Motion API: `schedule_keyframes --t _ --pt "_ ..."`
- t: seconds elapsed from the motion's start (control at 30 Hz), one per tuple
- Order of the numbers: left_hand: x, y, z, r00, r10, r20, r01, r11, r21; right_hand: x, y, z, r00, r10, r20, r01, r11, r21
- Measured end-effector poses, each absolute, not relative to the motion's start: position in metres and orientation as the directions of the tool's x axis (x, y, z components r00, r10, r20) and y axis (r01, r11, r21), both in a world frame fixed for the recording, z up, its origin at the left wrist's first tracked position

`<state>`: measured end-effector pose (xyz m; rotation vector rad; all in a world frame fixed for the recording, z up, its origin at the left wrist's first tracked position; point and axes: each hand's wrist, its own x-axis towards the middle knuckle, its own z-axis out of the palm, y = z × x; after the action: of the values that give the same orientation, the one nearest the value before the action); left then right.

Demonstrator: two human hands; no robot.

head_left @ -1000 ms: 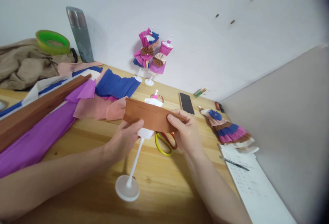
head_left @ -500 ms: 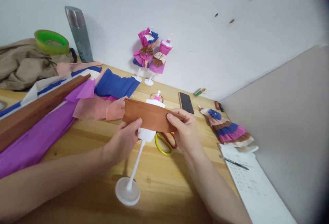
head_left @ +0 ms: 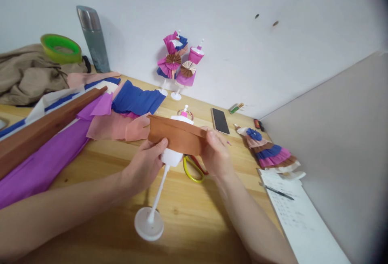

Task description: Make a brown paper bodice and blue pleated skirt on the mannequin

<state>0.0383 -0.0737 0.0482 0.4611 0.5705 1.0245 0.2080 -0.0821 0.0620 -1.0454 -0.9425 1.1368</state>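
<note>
A brown crepe paper strip (head_left: pixel 177 137) is held across the torso of a small white mannequin (head_left: pixel 173 156) on a thin post with a round base (head_left: pixel 149 223). My left hand (head_left: pixel 144 166) pinches the strip's left lower edge against the torso. My right hand (head_left: pixel 216 156) grips the strip's right end, fingers curled behind it. The mannequin leans, its base resting on the wooden table (head_left: pixel 194 211). A pink cap shows at the mannequin's neck.
Yellow-and-red scissors (head_left: pixel 194 168) lie behind the mannequin. Crepe paper rolls and sheets (head_left: pixel 60 130) cover the left side. Two dressed mannequins (head_left: pixel 178 64), a steel flask (head_left: pixel 93 40), a phone (head_left: pixel 220 121), a dressed doll form (head_left: pixel 268 153) and a paper sheet with a pen (head_left: pixel 291 211) stand around.
The right end of the brown strip has been bent back round the torso by my right hand, whose fingers now sit behind it. The mannequin shifted slightly.
</note>
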Motion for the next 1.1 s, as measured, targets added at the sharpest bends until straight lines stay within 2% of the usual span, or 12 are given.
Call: schedule_keyframes --t 0.13,0.4,0.6,0.8,0.9,1.0,1.1 --pt "0.037 -0.072 0.052 0.395 0.888 -0.235 -0.650 0.451 0.611 0.209 -0.082 0.054 0.001 0.997 0.075 -0.291 0.072 -0.954" --pt "0.033 -0.067 0.059 0.392 0.907 -0.154 -0.633 0.388 0.670 0.196 -0.078 0.036 -0.045 0.999 0.008 -0.430 -0.012 -0.903" --pt "0.032 -0.068 0.057 0.357 0.919 -0.166 -0.633 0.369 0.681 0.187 -0.084 0.039 0.076 0.996 0.048 -0.439 0.077 -0.895" --pt "0.033 -0.070 0.056 0.390 0.911 -0.134 -0.633 0.371 0.679 0.184 -0.085 0.041 0.081 0.997 -0.008 -0.436 0.028 -0.899" --pt "0.033 -0.069 0.059 0.353 0.924 -0.147 -0.633 0.351 0.690 0.188 -0.080 0.036 0.256 0.966 -0.029 -0.393 0.077 -0.916" --pt "0.029 -0.065 0.065 0.269 0.954 -0.129 -0.627 0.276 0.728 0.193 -0.077 0.034 0.474 0.874 0.106 -0.250 0.249 -0.936" --pt "0.021 -0.059 0.072 0.158 0.987 0.019 -0.593 0.080 0.801 0.195 -0.083 0.042 0.470 0.774 0.425 0.040 0.462 -0.886"
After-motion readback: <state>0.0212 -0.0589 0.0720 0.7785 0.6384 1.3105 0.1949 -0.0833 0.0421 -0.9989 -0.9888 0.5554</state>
